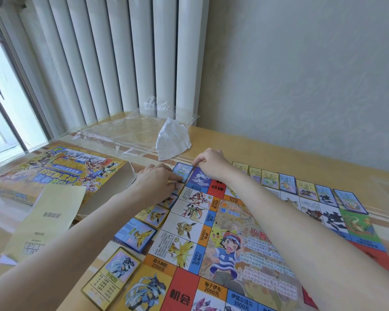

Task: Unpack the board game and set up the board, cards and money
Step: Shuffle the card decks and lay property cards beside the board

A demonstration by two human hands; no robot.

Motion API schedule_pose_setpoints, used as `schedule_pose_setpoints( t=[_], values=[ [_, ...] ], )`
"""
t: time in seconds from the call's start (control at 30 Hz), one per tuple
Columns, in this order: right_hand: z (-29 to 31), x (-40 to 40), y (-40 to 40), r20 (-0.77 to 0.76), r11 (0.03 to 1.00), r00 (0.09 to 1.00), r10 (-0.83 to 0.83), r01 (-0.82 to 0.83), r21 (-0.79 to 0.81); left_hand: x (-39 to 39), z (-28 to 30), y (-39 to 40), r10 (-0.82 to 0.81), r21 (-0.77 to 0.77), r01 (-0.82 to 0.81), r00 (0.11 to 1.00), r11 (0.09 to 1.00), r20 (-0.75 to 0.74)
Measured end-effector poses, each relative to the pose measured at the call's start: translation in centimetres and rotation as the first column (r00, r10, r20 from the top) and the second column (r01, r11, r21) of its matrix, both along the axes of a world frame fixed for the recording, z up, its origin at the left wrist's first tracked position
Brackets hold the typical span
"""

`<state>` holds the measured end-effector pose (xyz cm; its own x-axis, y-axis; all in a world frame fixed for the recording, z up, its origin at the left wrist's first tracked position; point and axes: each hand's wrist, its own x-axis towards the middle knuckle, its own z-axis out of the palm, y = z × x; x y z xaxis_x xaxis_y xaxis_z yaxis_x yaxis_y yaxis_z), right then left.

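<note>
From the head camera I look down on the game board (222,234), unfolded flat on the wooden table (290,158). I am in the card-laying step: property cards go down outside the board's edge, each beside its matching square. Both hands meet at the board's far-left corner, on one blue card (183,173) just outside it. My left hand (156,179) has its index finger stretched out and pressing on the card's near-left edge, the other fingers loosely curled, gripping nothing that I can see. My right hand (208,160) has its fingers bent down, the tips touching or pinching the card's far-right corner; I cannot tell which.

Along the far side a row of cards (301,186) lies in line. Down the left side lie a yellow Eevee card (154,215), a blue stack with a Zapdos card on top (135,235) and a yellow Lucario card (112,277). The game box (54,169) sits to the left, a folded instruction sheet (45,218) leaning over it, clear plastic wrap (126,131) and a crumpled white bag (173,140) beyond. I see no money laid out.

Next, I judge, the corner card wants squaring to the board's edge, then both hands lift off without dragging it.
</note>
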<state>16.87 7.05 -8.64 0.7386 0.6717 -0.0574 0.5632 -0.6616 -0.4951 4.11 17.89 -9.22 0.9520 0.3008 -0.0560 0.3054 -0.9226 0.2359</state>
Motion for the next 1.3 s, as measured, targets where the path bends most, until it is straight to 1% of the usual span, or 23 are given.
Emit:
schedule_pose_setpoints(
  t=[0.1,0.13,0.23,0.3,0.33,0.43,0.5,0.57,0.73,0.87,0.97,1.03,1.17,1.3],
  values=[
    [0.4,0.2,0.5,-0.062,0.999,0.997,-0.038,0.039,0.007,0.1,0.0,0.1,0.006,-0.003,-0.006,1.0,1.0,-0.012],
    [0.4,0.4,0.5,-0.105,0.998,0.993,-0.046,0.05,0.043,0.1,0.0,0.1,0.011,-0.006,-0.011,1.0,1.0,-0.014],
    [0.5,0.6,0.2,-0.259,0.957,0.965,-0.035,0.107,0.27,0.3,0.0,0.1,0.018,-0.013,-0.018,1.0,1.0,0.015],
    [0.6,0.4,0.1,-0.307,0.921,0.951,-0.03,0.145,0.361,0.3,0.0,0.2,0.03,-0.042,-0.026,0.996,0.999,0.083],
    [0.6,0.3,0.1,-0.334,0.906,0.942,-0.036,0.171,0.386,0.3,0.1,0.2,0.051,-0.082,-0.04,0.989,0.996,0.135],
    [0.6,0.4,0.2,-0.425,0.88,0.903,-0.065,0.253,0.403,0.1,0.3,0.1,0.159,-0.233,-0.097,0.951,0.968,0.264],
    [0.6,0.7,0.0,-0.461,0.878,0.885,-0.066,0.271,0.395,0.1,0.5,-0.1,0.218,-0.307,-0.125,0.932,0.944,0.289],
    [0.8,1.0,-0.4,-0.488,0.884,0.871,-0.054,0.269,0.383,0.1,0.6,-0.2,0.245,-0.337,-0.138,0.922,0.931,0.299],
    [0.7,1.3,-0.7,-0.497,0.888,0.867,-0.044,0.261,0.378,0.5,0.5,-0.4,0.251,-0.335,-0.142,0.918,0.931,0.308],
    [0.6,1.3,-0.3,-0.462,0.886,0.886,-0.041,0.246,0.393,0.7,0.1,0.0,0.231,-0.302,-0.143,0.931,0.943,0.282],
    [0.3,1.4,0.1,-0.382,0.91,0.922,-0.066,0.213,0.357,0.9,-0.5,0.4,0.145,-0.168,-0.109,0.966,0.98,0.216],
    [0.1,1.4,0.5,-0.329,0.929,0.941,-0.075,0.186,0.32,1.0,-0.6,0.5,0.121,-0.109,-0.103,0.978,0.989,0.17],
    [-0.4,1.5,0.8,-0.194,0.972,0.978,-0.083,0.122,0.2,1.4,-0.8,0.5,0.107,-0.063,-0.1,0.986,0.993,0.129],
    [-1.0,1.8,0.9,-0.133,0.979,0.985,-0.106,0.127,0.16,1.4,-1.0,0.7,0.107,-0.086,-0.096,0.985,0.992,0.134]
  ],
)
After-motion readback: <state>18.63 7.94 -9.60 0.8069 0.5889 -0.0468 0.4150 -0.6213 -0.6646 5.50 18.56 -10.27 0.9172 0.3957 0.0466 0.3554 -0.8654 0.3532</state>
